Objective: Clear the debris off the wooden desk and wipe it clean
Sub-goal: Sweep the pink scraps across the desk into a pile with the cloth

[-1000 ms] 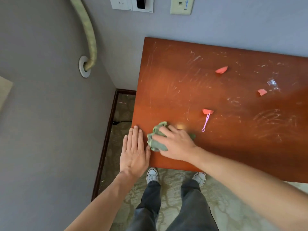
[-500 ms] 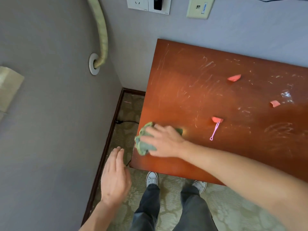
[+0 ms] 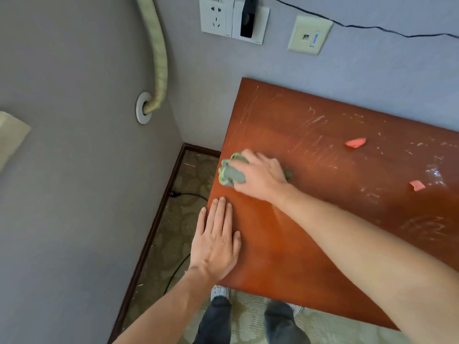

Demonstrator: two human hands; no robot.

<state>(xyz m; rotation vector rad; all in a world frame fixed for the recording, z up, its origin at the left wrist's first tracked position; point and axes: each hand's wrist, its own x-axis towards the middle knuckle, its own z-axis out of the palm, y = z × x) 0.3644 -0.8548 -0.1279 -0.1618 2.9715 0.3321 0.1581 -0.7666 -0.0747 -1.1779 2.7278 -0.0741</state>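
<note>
Now that your left hand (image 3: 215, 244) has come back flat and open onto the wooden desk (image 3: 310, 244) corner, your right hand (image 3: 258, 176) grips the green cloth (image 3: 229, 173) at the desk's left edge, pink scraps (image 3: 355, 142) still uncleared.

I see a reddish-brown wooden desk (image 3: 310, 244) streaked with pale scratches, a crumpled sage-green cloth (image 3: 229, 173), coral-pink paper scraps (image 3: 355, 142), beige patterned carpet (image 3: 173, 234)

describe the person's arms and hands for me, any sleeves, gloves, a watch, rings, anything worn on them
Both forearms are bare right up to the frame edge, with no sleeve showing. The left hand and right hand wear no gloves, and no watch, bracelet or ring shows on either wrist or on the visible fingers.
</note>
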